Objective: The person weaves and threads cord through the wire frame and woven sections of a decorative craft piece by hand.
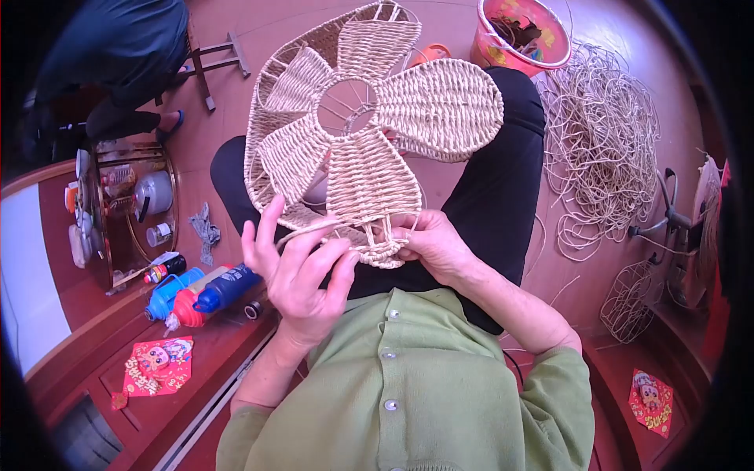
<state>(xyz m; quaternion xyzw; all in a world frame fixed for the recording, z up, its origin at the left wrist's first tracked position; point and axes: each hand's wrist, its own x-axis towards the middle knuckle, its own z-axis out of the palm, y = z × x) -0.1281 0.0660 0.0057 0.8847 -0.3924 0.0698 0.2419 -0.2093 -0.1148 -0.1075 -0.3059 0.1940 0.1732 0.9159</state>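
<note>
A woven basket (373, 184) of pale twisted cord, with flat petal-shaped panels around a round central opening, rests tilted over my lap. My right hand (436, 243) pinches its near rim, below the lowest petal, where bare frame bars show. At the left of that spot is my left hand (302, 275), fingers bent and partly spread. A length of cord (310, 228) runs between these fingers toward the rim, and the thumb and forefinger tips come close together at the weave. The exact grip of the fingertips is partly hidden.
A large tangle of cord (601, 149) lies on the floor at right, beside a pink bucket (525, 35). Bottles (228, 286) and a small shelf rack (135, 212) stand at left. Another person's legs (118, 86) and a stool (220, 59) show at upper left.
</note>
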